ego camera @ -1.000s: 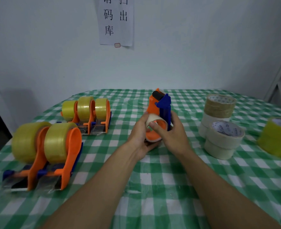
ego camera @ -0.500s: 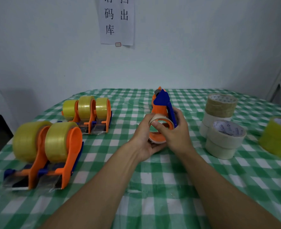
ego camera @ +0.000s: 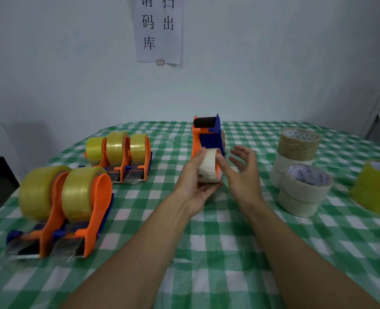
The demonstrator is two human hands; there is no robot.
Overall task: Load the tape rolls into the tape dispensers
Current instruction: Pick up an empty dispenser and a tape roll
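The pale tape roll (ego camera: 208, 168) sits at the near end of the upright orange-and-blue plastic dispenser (ego camera: 207, 134), gripped by the left hand (ego camera: 191, 186). The right hand (ego camera: 243, 175) hovers just right, fingers spread loose. Stacked cardboard-cored rolls (ego camera: 300, 175) stand right and glossy yellow loaded dispensers (ego camera: 73, 204) left on the checked counter (ego camera: 218, 241).

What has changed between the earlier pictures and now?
The right hand let go of the white tape roll; its fingers now spread open beside it. The orange-and-blue dispenser turned, so its black roller faces the camera. The left hand still grips the roll. Loaded dispensers and spare rolls stayed put.
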